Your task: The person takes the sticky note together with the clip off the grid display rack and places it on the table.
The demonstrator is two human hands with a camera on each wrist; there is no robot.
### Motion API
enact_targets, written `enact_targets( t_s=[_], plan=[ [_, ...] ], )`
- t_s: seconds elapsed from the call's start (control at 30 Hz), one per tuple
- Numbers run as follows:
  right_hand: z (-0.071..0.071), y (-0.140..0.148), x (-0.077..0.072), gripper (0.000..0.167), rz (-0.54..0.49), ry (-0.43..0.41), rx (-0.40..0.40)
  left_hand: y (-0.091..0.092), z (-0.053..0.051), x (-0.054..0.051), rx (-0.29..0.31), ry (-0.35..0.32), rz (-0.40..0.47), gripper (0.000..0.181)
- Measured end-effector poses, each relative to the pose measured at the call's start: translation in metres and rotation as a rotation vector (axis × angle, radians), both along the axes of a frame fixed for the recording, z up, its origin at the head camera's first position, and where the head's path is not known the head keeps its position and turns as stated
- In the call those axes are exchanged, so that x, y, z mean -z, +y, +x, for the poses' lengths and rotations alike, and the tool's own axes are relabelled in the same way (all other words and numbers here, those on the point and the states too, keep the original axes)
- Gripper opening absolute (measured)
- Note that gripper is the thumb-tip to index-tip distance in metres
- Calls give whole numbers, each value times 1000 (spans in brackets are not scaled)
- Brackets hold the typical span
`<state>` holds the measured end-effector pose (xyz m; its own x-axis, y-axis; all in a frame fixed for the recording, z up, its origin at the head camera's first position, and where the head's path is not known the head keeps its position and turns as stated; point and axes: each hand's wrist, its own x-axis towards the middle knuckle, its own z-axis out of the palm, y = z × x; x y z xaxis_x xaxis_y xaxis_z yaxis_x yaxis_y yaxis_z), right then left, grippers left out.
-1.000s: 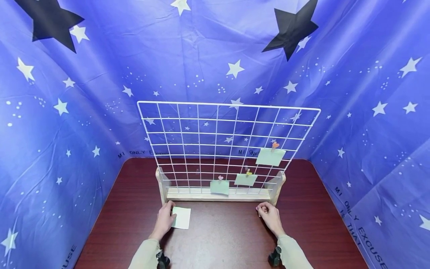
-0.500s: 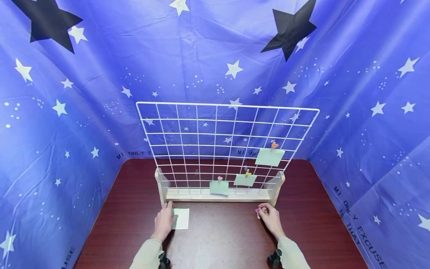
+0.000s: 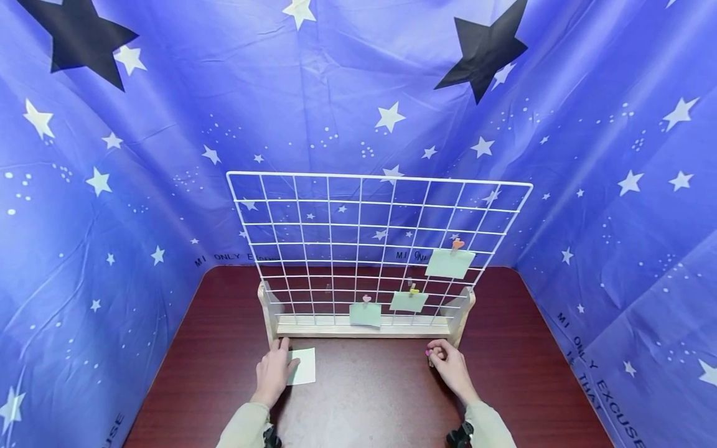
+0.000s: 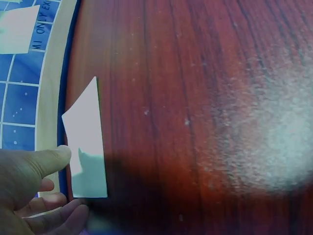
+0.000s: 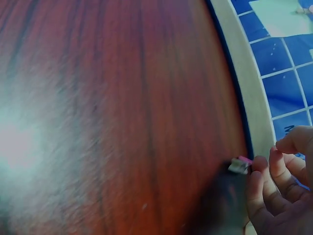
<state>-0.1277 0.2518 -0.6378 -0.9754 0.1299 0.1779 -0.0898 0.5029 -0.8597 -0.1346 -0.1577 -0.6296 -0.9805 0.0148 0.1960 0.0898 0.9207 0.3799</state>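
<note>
My left hand (image 3: 272, 373) lies at the left front of the rack base, fingers stretched forward. Its thumb touches the left edge of a pale green paper note (image 3: 304, 366) on the table; in the left wrist view the note (image 4: 88, 147) looks slightly bent, and the other fingers are below its near end. Opposite, my right hand (image 3: 450, 366) holds a small wooden clothespin (image 5: 238, 165) with a pink decoration at its fingertips, close to the base's right end. Part of the clothespin is hidden by the fingers.
A white wire grid (image 3: 358, 224) stands upright in a wooden base (image 3: 364, 330). Several similar notes hang on it: one by an orange clip (image 3: 458, 244), one by a yellow clip (image 3: 414, 290), one by a pink clip (image 3: 366, 299). A starry blue curtain (image 3: 347, 81) surrounds the table.
My left hand's fingers have straightened and spread a little beside the note. In the right hand, the clothespin has turned so that its pink decoration and wooden part show more.
</note>
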Motion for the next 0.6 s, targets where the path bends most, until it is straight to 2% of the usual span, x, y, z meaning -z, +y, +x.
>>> enact_targets(
  t_s=[0.3,0.47,0.6],
  plan=[
    [-9,-18,-17,13,-73,32,28,5,-8,-5,36,104,39,35],
    [-15,-32,-22,13,-91,29,16,9,-12,-8,46,138,61,37],
    [-19,-43,-29,14,-118,20,-12,13,-12,-11,53,140,81,38]
  ],
)
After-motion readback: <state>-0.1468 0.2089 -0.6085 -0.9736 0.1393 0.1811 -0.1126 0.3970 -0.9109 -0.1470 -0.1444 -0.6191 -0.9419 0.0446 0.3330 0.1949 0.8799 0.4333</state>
